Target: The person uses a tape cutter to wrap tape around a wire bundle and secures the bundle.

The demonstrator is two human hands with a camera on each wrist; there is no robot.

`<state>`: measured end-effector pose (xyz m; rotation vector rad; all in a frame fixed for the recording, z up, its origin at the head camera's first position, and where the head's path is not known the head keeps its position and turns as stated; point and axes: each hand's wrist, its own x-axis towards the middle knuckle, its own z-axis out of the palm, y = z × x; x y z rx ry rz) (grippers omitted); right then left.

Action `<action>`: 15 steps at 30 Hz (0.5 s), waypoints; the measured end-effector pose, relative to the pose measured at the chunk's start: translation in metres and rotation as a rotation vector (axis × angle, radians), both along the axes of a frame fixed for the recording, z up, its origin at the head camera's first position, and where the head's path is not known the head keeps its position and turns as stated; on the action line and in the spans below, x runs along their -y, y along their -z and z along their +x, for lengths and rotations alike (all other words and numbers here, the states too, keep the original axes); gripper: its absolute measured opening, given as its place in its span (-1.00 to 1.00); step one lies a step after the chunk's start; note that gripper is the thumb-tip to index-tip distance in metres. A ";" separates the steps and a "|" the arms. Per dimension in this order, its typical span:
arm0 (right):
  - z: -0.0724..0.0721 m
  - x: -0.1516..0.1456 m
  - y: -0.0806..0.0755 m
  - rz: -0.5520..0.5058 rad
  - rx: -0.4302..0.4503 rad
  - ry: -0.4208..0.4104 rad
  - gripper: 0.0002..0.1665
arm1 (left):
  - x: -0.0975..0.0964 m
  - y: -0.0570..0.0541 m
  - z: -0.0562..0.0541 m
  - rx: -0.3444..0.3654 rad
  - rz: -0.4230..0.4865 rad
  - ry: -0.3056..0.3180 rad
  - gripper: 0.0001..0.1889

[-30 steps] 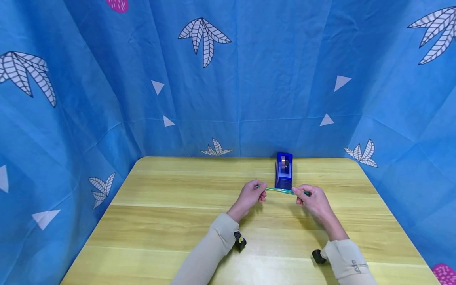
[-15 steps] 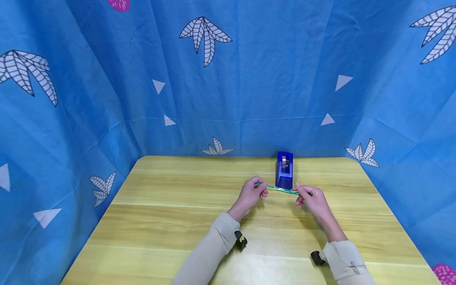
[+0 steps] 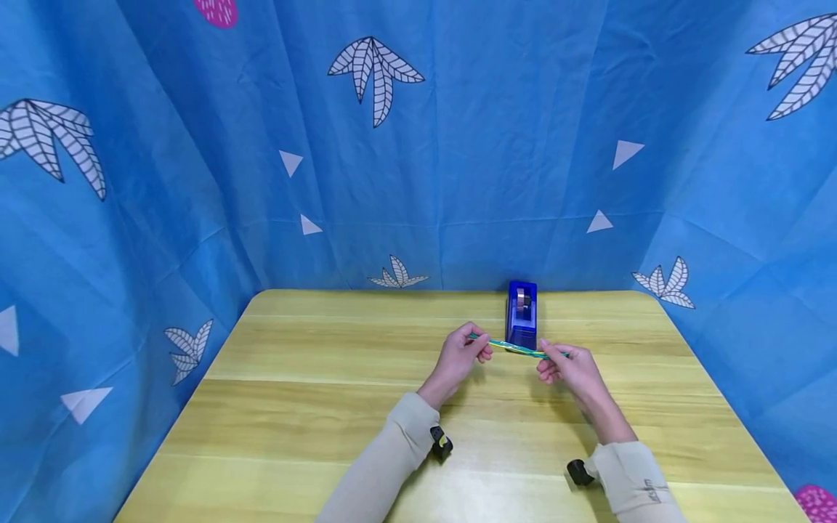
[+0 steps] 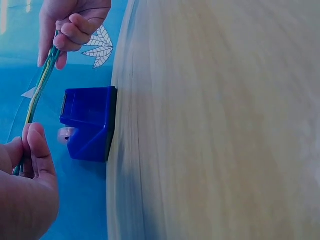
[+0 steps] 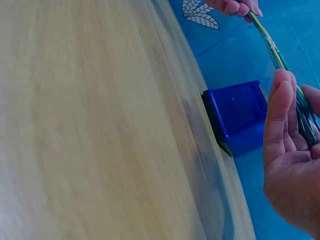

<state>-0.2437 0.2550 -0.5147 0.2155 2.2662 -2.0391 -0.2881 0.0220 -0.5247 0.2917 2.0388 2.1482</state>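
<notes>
A thin bundle of green and yellow wires [image 3: 516,349] is stretched between the two hands, above the table. My left hand [image 3: 454,365] pinches one end between thumb and fingers, while the right hand [image 3: 580,374] grips the other end. In the right wrist view, a shiny whitish patch, possibly clear tape, shows partway along the wires [image 5: 271,45]. The left wrist view also has the wires [image 4: 41,87] running from hand to hand. Just behind the bundle stands a blue tape dispenser [image 3: 522,316] with a roll [image 4: 66,134] in it; neither hand touches it.
The wood-grain table [image 3: 314,414] has rounded far corners. A blue curtain [image 3: 510,145] with leaf and triangle prints hangs behind it and along both sides. Small black cameras [image 3: 441,443] are worn at the wrists.
The left end of the wires has risen slightly, so the bundle now slopes down to the right. The right hand's fingers have shifted on the wires. The dispenser has stayed in place.
</notes>
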 end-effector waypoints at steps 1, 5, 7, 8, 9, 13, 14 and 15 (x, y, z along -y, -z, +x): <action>0.000 0.000 0.000 -0.003 -0.001 0.004 -0.49 | 0.000 0.000 0.000 0.001 0.005 0.002 -0.91; 0.000 -0.002 0.002 -0.003 -0.019 0.006 -0.59 | -0.001 0.000 0.000 -0.011 0.014 0.010 -0.90; 0.000 -0.002 0.004 0.009 -0.030 -0.003 -0.62 | -0.001 0.001 0.000 -0.005 0.015 0.012 -0.90; 0.000 -0.002 0.004 0.017 -0.033 -0.009 -0.62 | -0.001 0.002 0.000 0.002 0.016 0.013 -0.90; 0.000 -0.001 0.005 0.023 -0.034 -0.009 -0.63 | 0.000 0.002 0.000 0.011 0.016 0.015 -0.90; 0.001 0.001 0.007 0.053 -0.037 -0.009 -0.62 | 0.001 0.003 0.000 0.045 0.001 0.027 -0.88; 0.001 0.001 0.007 0.061 -0.041 -0.007 -0.62 | 0.001 0.003 0.000 0.052 -0.004 0.032 -0.87; 0.002 0.001 0.007 0.072 -0.047 -0.004 -0.62 | 0.002 0.003 0.001 0.058 -0.010 0.037 -0.86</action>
